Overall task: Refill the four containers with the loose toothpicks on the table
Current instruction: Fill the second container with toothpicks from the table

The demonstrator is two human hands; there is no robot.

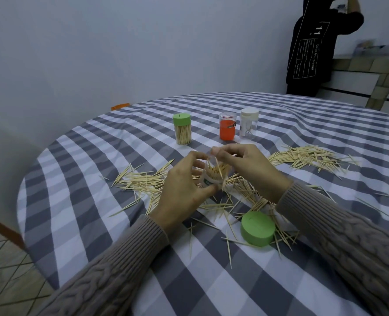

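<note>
My left hand (181, 190) grips a clear open container (213, 177) packed with toothpicks, held just above the table. My right hand (246, 166) pinches toothpicks at the container's mouth. A green lid (258, 228) lies on the cloth near my right wrist. Loose toothpicks (143, 181) are scattered around my hands, and a second heap (307, 157) lies to the right. Farther back stand a green-lidded container (182, 129) full of toothpicks, an orange container (227, 129) with a clear cap, and a white-lidded clear container (248, 126) holding only a few.
A round table with a grey and white checked cloth (98, 224) fills the view; its edge curves along the left. A person in a black shirt (312, 49) stands at the far right by a tiled counter (371, 69). An orange chair back (120, 106) shows behind the table.
</note>
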